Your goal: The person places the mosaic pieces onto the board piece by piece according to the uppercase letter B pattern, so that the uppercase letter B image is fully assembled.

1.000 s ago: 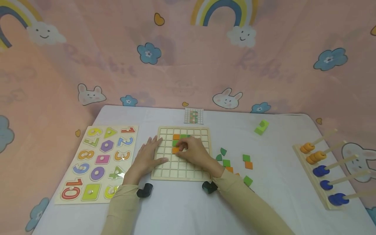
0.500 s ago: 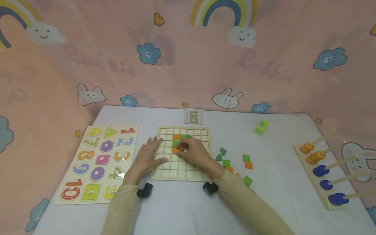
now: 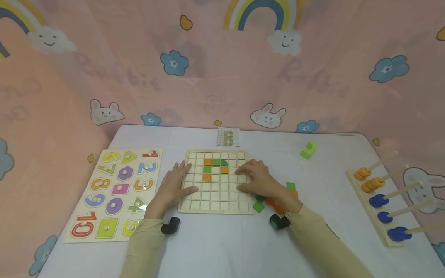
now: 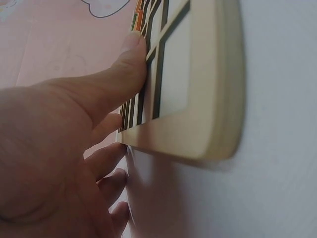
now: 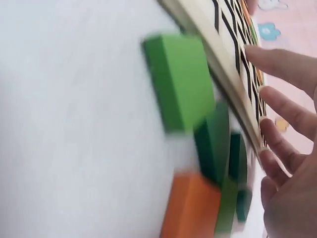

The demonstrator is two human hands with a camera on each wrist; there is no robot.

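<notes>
A wooden grid board [image 3: 215,209] lies mid-table. Six-odd cells aside, its upper middle bears several tiles: an orange tile [image 3: 208,161], a green tile [image 3: 216,162], a dark green rounded tile [image 3: 224,163], with more green and orange below. My left hand [image 3: 172,188] rests along the board's left edge, its thumb [image 4: 131,62] on the grid and fingers spread outside. My right hand [image 3: 262,179] is over the right edge, fingertips pointing at the grid, thumb and fingers apart with nothing between them.
Beside the board's right edge lie loose tiles, among them a green tile [image 3: 259,207] and an orange block [image 5: 193,206], partly under the right arm. A pattern card [image 3: 228,137] is behind the board. A number puzzle [image 3: 116,189] lies left, a peg stand [image 3: 373,210] right.
My right hand has drawn back from the board's middle to its right edge, with thumb and fingers parted. An orange tile under the dark green one is now uncovered. The left hand stays put.
</notes>
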